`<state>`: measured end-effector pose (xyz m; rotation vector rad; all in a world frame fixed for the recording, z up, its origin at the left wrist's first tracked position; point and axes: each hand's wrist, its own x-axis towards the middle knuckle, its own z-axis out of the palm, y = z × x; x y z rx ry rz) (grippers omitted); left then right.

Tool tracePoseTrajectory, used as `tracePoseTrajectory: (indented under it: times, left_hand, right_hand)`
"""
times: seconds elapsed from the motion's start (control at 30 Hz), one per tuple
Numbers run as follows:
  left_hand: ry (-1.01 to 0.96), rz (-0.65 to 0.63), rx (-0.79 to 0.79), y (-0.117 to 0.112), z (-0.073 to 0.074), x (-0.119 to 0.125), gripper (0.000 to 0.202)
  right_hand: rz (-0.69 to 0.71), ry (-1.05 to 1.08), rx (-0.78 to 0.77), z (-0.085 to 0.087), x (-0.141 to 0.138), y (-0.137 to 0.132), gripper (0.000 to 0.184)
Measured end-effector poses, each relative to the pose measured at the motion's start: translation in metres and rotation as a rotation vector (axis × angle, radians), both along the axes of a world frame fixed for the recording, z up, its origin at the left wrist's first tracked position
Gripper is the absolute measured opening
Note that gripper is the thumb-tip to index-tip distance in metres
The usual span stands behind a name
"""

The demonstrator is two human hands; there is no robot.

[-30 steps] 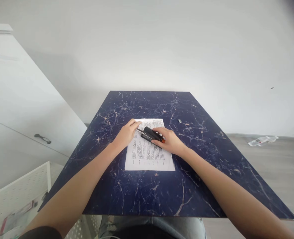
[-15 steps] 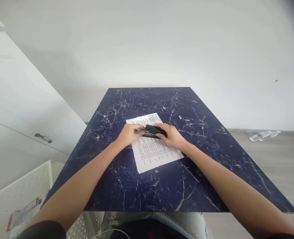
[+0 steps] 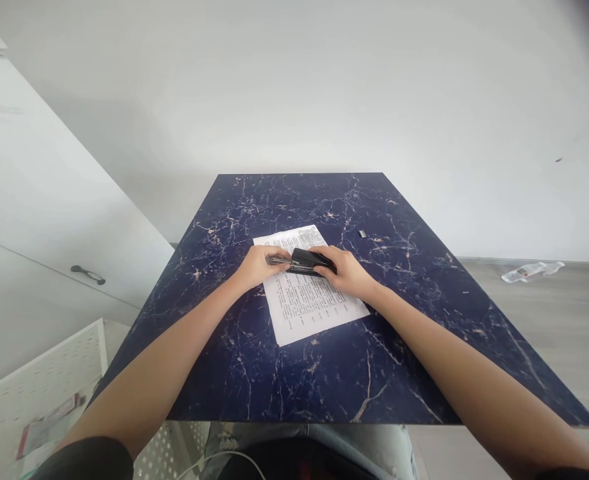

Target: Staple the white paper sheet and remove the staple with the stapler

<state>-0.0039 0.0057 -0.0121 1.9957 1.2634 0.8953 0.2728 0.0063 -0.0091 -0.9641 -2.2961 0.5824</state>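
Observation:
A printed sheet of paper (image 3: 308,301) lies skewed on the dark blue marbled table (image 3: 294,373). A black stapler (image 3: 304,260) rests across the upper part of the sheet. My right hand (image 3: 347,275) is wrapped over the stapler's rear end. My left hand (image 3: 259,264) has its fingers closed on the stapler's silver front end at the sheet's left edge.
A small strip of staples (image 3: 361,234) lies on the table beyond my right hand. A white cabinet with a dark handle (image 3: 87,274) stands at the left, with a white pegboard (image 3: 34,400) on the floor below. A plastic bottle (image 3: 529,271) lies on the floor at right.
The sheet has turned from square-on to skewed. The stapler has swung from a slant to lying level across the sheet, and both hands have closed on its ends.

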Motion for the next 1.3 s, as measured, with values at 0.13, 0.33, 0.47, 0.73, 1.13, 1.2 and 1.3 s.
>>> tracePoseTrajectory:
  times: [0.13, 0.33, 0.47, 0.73, 1.13, 1.2, 1.3]
  left_hand:
    - [0.026, -0.008, 0.018, -0.002, 0.003, -0.001, 0.014]
    - [0.031, -0.012, 0.045, -0.002, 0.004, -0.003, 0.013]
    - [0.037, -0.004, 0.025, -0.001, 0.002, -0.003, 0.015]
    - [0.101, -0.097, 0.021, 0.002, 0.011, -0.018, 0.021]
    - [0.084, -0.223, -0.084, 0.012, 0.010, -0.040, 0.035]
    - [0.087, -0.194, -0.074, 0.012, 0.009, -0.036, 0.032]
    - [0.080, -0.174, -0.054, 0.012, 0.008, -0.033, 0.029]
  right_hand:
    - [0.004, -0.004, 0.000, 0.001, 0.000, 0.000, 0.036]
    - [0.019, 0.005, -0.007, 0.000, 0.001, 0.000, 0.037]
    - [0.018, 0.006, -0.007, 0.000, 0.001, 0.000, 0.036]
    - [0.019, -0.001, -0.013, 0.001, 0.002, 0.001, 0.036]
    - [-0.003, 0.016, -0.063, -0.002, 0.002, 0.003, 0.037]
    - [0.000, 0.015, -0.063, -0.002, 0.002, 0.003, 0.036]
    - [0.006, 0.024, -0.066, -0.002, 0.002, 0.003, 0.037]
